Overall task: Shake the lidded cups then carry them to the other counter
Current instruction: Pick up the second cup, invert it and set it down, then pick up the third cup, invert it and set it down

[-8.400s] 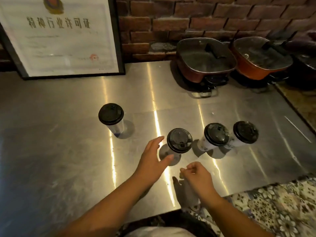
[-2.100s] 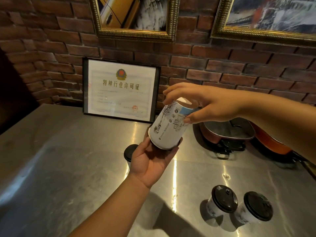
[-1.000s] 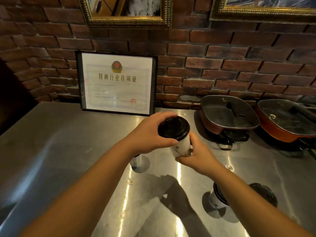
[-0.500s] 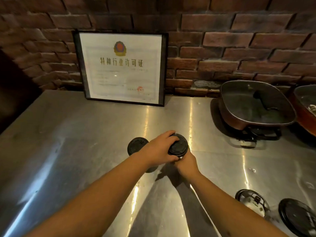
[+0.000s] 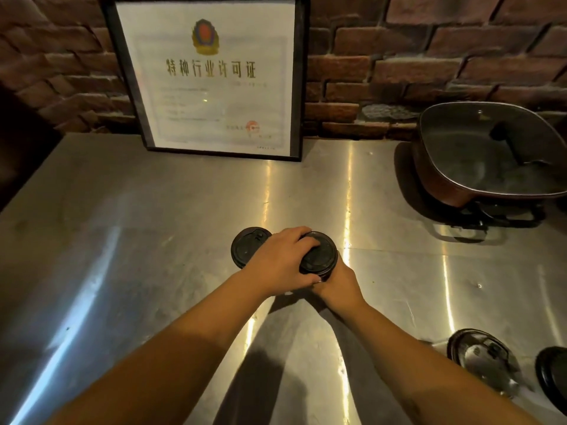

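And down it comes. A second ago that cup was up off the steel between both hands; now the shaken cup is low on the counter, right beside the cup that was already standing there, the two black lids nearly touching. Whether its base has actually met the metal I can't tell, because the hands cover everything under the lid.

The left hand is draped over the top, fingers curled across the lid and closed on it. The right hand is tucked in below and wrapped around the cup's body, so both hands are gripping the same cup, nothing released.

Moments back this cup was tipped on its side in the air, clearly being shaken, so to my eye that's the shake finished for this one and it's being parked with its neighbour. That makes two dealt with, I'd guess, on the left.

Down at the right edge, two more lidded cups sit apart from the pair, the far one cut off by the frame, and they haven't budged. The framed certificate leans on the brick, and the lidded pan sits idle at the right.

So: let go, reach right, shake the next. No carrying to the other counter yet.
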